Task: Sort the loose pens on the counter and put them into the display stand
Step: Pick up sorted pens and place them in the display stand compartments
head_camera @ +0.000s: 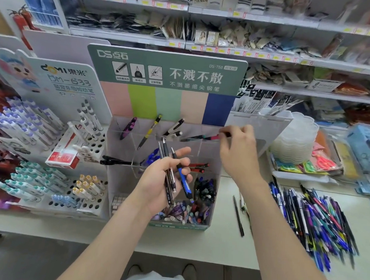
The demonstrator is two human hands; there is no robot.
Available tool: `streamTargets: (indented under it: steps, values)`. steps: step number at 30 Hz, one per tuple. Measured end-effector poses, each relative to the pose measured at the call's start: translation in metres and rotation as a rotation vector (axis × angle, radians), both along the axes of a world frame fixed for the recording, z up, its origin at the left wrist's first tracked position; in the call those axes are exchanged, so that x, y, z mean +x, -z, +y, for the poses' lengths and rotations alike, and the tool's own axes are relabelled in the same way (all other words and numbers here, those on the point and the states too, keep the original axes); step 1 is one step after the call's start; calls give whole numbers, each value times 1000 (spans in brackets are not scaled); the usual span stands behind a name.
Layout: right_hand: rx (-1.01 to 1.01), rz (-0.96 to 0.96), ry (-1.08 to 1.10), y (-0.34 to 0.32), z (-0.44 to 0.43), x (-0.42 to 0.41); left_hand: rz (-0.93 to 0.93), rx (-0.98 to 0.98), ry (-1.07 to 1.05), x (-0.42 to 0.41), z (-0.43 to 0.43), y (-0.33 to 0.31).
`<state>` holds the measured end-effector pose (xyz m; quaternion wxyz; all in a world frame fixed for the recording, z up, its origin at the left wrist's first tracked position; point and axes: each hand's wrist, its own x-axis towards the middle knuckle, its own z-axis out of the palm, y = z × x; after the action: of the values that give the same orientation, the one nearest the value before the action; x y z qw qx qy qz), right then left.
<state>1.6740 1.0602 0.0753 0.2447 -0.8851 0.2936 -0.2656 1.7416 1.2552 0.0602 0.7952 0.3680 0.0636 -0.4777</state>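
The right hand (238,143) pinches a pink pen (212,138), seemingly slotting it into the stand (168,74); the left hand (155,182) clasps spares (170,178) awaiting sorting.

Grey-green header on the display stand (166,69), above pink, lime, mint, peach and navy stripes; black pens (169,180) beside a blue-and-black pen (184,186); the pen pile (313,223) mixes blue, black, teal, pink; white table (217,241).
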Motion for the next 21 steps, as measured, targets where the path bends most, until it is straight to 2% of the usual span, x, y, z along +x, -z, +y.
streamTargets:
  steps: [2,5,7,11,14,16,18,21]
  values:
    - [-21,21,25,6,5,2,-10,-4,-46,-1,-2,-1]
    - [10,-152,85,6,27,-11,-69,-10,-128,-5,-4,-5]
    - [209,-177,-40,6,49,-25,-104,-17,-153,-7,-4,-7]
    - [661,-84,-254,14,83,-44,-141,-15,-128,-11,-6,-7]
    - [761,-259,-125,17,85,-50,-237,54,-70,-14,-8,-2]
    - [743,-458,89,15,74,-55,-299,101,-28,-15,-7,-1]
    - [607,-532,242,17,58,-62,-339,137,-21,-13,-5,3]
    - [310,-326,245,26,43,-68,-276,166,-62,-10,-1,7]
